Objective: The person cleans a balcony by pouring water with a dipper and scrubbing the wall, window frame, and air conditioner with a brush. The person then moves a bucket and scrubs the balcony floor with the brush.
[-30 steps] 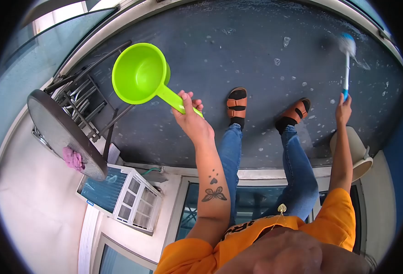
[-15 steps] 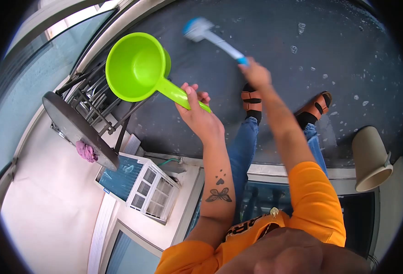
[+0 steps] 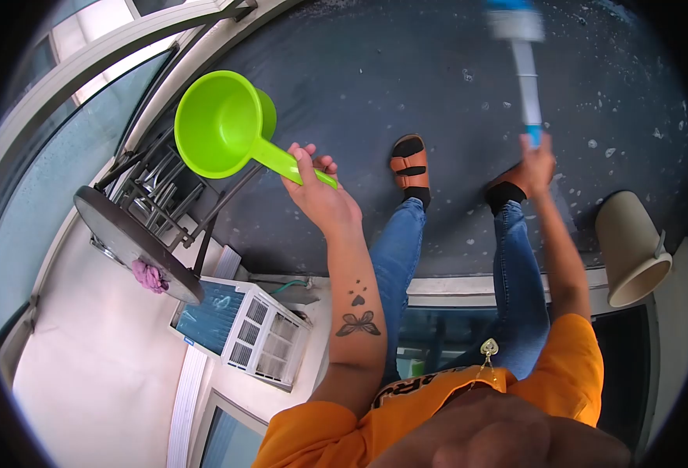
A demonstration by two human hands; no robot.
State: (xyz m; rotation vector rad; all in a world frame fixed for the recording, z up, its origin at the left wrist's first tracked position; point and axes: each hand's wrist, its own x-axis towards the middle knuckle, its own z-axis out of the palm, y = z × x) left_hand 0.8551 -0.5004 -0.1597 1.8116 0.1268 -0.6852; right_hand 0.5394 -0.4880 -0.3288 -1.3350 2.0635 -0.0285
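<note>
The brush (image 3: 525,74) is pointing straight toward the far edge now, right of the middle, whereas half a second ago its head was slanting toward the far left. The right hand (image 3: 537,165) is sitting farther right than before, and its forearm is no longer crossing in front of the right leg's knee. The green dipper (image 3: 221,125) is staying at the far left, its mouth facing up toward the camera.

The left hand (image 3: 320,187) is clamping the dipper's handle between thumb and curled fingers, with the forearm reaching straight away from the body. The right hand is closing around the near end of the brush handle, just beside the right sandal (image 3: 509,178); blur is covering the brush head, so I cannot tell whether it is touching the floor (image 3: 328,86).

Open floor is stretching between the dipper and the brush, beyond the left sandal (image 3: 411,160). On the left, a tilted round tabletop (image 3: 118,230) and metal legs (image 3: 157,187) are crowding the space near the dipper. A beige bin (image 3: 628,234) is leaning at the near right, and a door sill (image 3: 453,287) is running behind the feet.
</note>
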